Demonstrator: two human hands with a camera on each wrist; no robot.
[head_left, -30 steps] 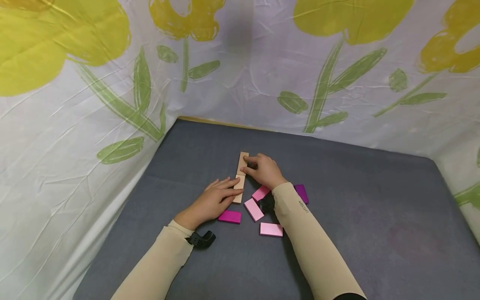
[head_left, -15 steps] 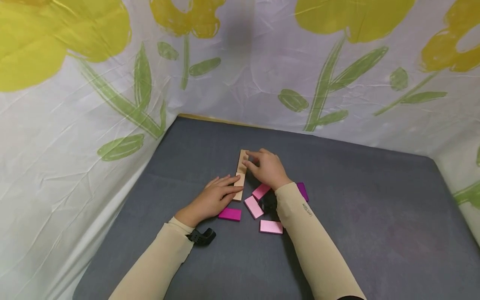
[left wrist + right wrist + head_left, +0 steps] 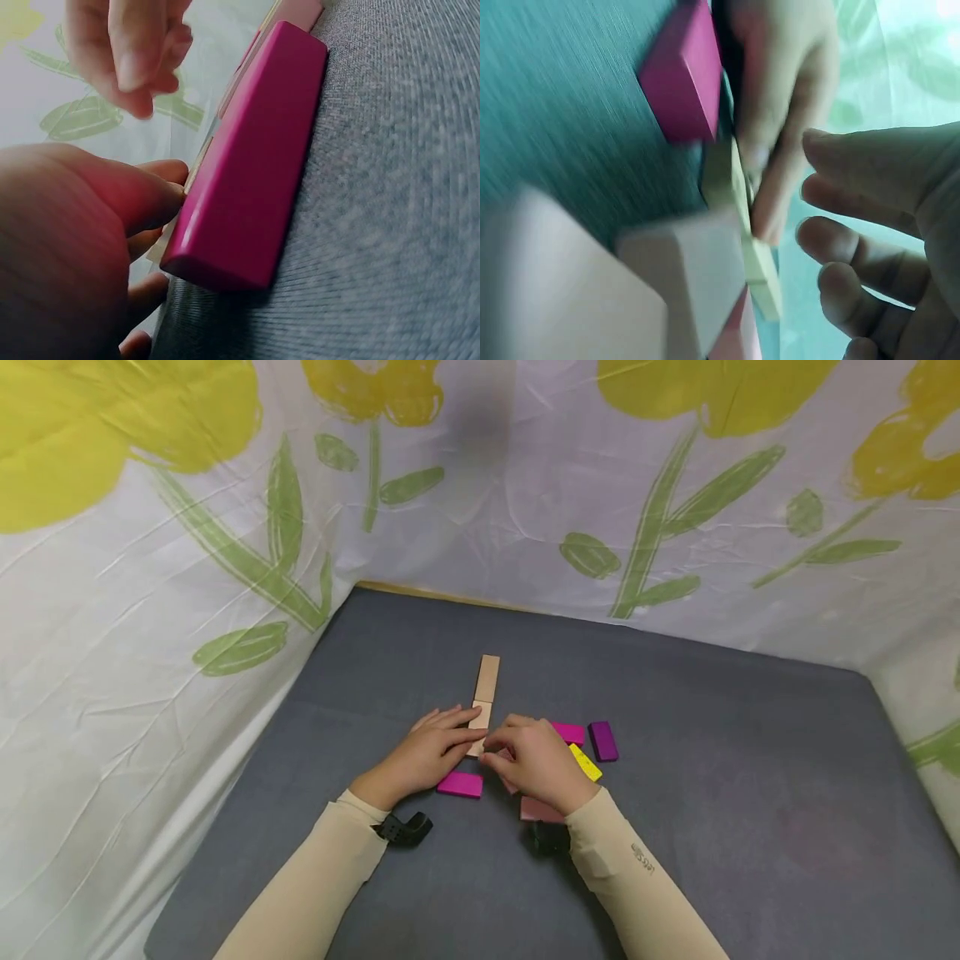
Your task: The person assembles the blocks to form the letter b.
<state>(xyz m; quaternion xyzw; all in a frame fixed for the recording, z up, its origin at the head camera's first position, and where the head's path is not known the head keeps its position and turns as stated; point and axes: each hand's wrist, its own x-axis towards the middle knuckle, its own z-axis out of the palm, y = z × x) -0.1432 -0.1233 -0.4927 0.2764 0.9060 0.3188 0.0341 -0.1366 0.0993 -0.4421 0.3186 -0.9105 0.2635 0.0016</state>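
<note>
Two plain wooden blocks lie end to end in a line: the far one is untouched, and my left hand rests its extended fingers on the near one. My right hand hovers just right of the near block. Its loosely bent fingers hold nothing in the right wrist view. Near my left thumb lies a magenta block, large in the left wrist view. Beneath my right hand, pink blocks are partly hidden, one showing by the wrist.
Right of my right hand lie another magenta block, a yellow block and a purple block. A dark grey cloth covers the table. Flower-printed fabric hangs behind and at the sides.
My right hand has left the far wooden block and moved back toward me, over the pink blocks. The yellow and second magenta blocks have come into view. My left hand stays put.
</note>
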